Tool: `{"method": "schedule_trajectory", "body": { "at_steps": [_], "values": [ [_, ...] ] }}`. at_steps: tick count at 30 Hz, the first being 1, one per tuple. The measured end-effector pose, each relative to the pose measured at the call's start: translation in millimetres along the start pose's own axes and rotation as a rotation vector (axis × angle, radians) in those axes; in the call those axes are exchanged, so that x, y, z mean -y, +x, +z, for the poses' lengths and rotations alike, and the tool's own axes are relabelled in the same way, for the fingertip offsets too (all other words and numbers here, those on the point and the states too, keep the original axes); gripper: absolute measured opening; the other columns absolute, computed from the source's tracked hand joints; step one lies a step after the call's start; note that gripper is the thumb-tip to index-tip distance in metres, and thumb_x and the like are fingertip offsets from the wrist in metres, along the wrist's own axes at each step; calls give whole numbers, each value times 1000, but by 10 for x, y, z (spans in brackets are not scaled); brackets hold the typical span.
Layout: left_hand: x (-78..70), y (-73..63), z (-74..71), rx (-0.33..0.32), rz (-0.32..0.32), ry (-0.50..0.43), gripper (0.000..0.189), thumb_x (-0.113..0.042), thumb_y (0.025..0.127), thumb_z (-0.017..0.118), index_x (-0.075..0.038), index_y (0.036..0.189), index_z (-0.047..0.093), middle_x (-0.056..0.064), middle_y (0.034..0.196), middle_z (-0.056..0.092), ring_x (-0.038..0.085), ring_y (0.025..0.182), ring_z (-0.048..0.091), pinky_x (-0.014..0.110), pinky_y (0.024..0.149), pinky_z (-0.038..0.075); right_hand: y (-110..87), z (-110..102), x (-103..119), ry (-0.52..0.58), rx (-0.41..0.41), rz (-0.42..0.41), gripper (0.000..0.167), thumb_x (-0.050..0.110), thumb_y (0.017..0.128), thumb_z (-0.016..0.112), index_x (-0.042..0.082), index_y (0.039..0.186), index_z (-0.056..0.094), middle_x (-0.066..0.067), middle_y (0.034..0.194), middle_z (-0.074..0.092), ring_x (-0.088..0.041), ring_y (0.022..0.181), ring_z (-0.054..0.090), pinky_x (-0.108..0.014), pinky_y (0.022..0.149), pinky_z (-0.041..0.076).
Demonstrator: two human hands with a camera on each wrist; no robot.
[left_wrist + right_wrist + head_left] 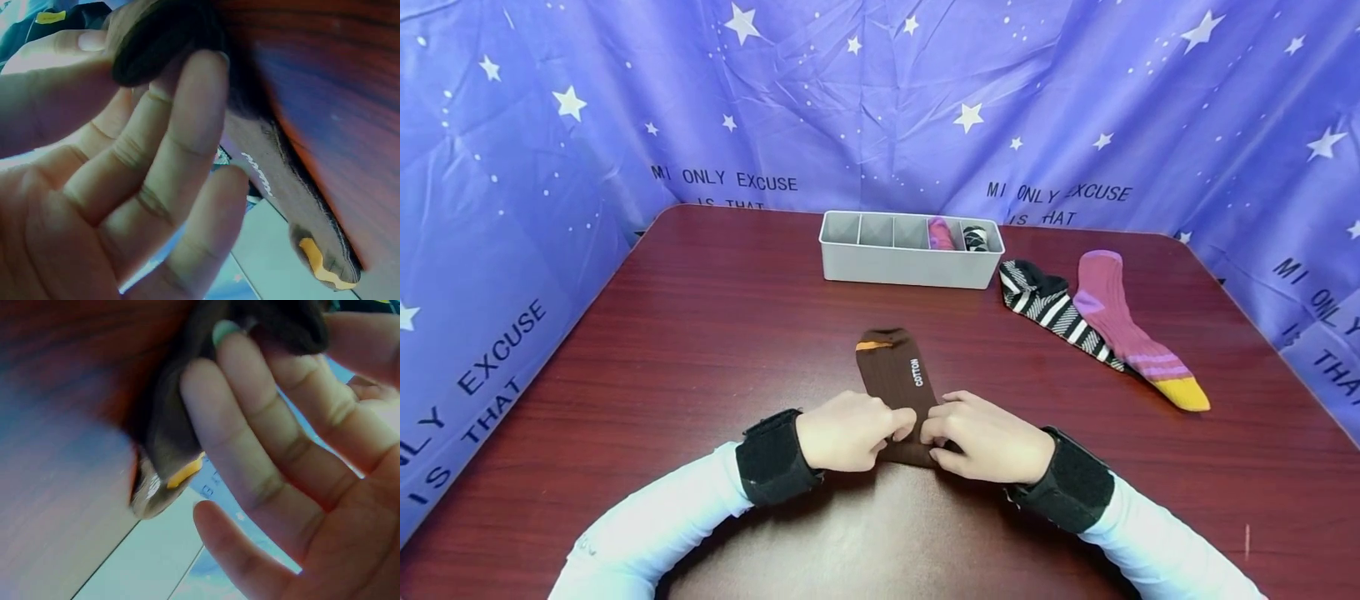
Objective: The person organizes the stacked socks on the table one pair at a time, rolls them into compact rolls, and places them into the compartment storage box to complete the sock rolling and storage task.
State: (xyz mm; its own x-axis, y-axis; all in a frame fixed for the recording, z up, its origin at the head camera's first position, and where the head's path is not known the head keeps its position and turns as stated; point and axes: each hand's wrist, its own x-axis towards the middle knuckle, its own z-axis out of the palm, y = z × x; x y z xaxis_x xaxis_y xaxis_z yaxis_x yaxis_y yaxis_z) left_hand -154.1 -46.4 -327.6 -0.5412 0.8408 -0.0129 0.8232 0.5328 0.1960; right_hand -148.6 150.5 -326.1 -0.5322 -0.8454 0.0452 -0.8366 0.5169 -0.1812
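A brown sock (891,375) with an orange patch and the white word COTTON lies on the table, its far end pointing toward the grey box. My left hand (853,429) pinches the near end of the sock from the left. From the right, my right hand (988,437) pinches the same end. In the left wrist view, the rolled dark edge of the sock (150,53) sits between thumb and fingers. The right wrist view shows a folded edge (294,328) held between thumb and fingertips, with the little finger extended away.
A grey divided box (910,265) stands at the back, with a rolled pink sock (940,234) and a rolled black-and-white sock (975,238) in its right compartments. To the right, a pink sock (1108,304) with a yellow toe lies over a black-and-white striped sock (1052,312).
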Motion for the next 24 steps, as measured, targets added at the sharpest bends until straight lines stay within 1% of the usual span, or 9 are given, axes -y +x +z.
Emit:
{"method": "schedule_trajectory", "body": {
  "at_steps": [3,7,9,11,13,15,17,20,24],
  "values": [
    [4,-2,-4,-47,-6,35,16,-6,69,59,-17,72,47,-9,61,47,5,57,48,22,47,36,7,16,-13,-14,-57,16,9,15,68,62,18,73,55,10,68,49,-3,67,46,-31,78,39],
    [1,0,17,-140,-11,98,16,-7,67,60,-17,70,48,-7,67,46,9,63,51,23,47,37,19,41,-28,-42,-136,11,17,11,64,65,18,71,51,8,70,47,-5,64,44,-24,64,38],
    [0,4,34,-173,-10,135,16,-7,67,60,-17,69,49,-6,68,45,10,63,51,23,46,36,23,47,-30,-69,-163,-3,17,10,63,65,18,69,50,8,68,45,-6,61,44,-24,60,37],
    [1,10,50,-190,-6,165,14,-7,67,60,-18,68,51,-6,69,45,10,63,50,22,46,36,24,53,-30,-98,-171,-10,15,13,65,65,19,66,51,7,67,44,-7,60,43,-24,60,36],
    [-3,11,50,-189,-5,191,13,-10,67,62,-19,66,54,-6,69,45,11,64,50,22,46,37,21,51,-28,-109,-159,-3,14,21,66,67,19,67,53,8,67,45,-8,62,45,-24,63,36],
    [-10,10,39,-178,-9,202,11,-15,66,65,-20,65,55,-6,69,46,11,64,49,22,47,38,16,50,-27,-111,-130,19,19,30,64,69,19,69,53,9,69,46,-8,66,46,-25,67,37],
    [-23,8,20,-161,-14,212,11,-21,64,68,-20,65,57,-6,69,47,11,65,49,23,48,38,11,47,-27,-109,-105,39,26,34,61,70,18,71,53,9,71,47,-9,69,47,-26,70,36],
    [-39,15,9,-141,-19,230,14,-25,62,70,-19,68,58,-6,69,48,11,66,50,24,51,40,9,48,-29,-111,-90,49,27,30,58,72,17,72,52,8,73,47,-10,71,48,-27,71,37],
    [-44,26,20,-145,-18,254,10,-20,64,67,-18,70,59,-6,69,51,12,67,52,25,54,42,14,51,-32,-128,-108,35,19,24,61,69,17,69,53,7,71,47,-11,69,47,-27,70,37]
  ]
}}
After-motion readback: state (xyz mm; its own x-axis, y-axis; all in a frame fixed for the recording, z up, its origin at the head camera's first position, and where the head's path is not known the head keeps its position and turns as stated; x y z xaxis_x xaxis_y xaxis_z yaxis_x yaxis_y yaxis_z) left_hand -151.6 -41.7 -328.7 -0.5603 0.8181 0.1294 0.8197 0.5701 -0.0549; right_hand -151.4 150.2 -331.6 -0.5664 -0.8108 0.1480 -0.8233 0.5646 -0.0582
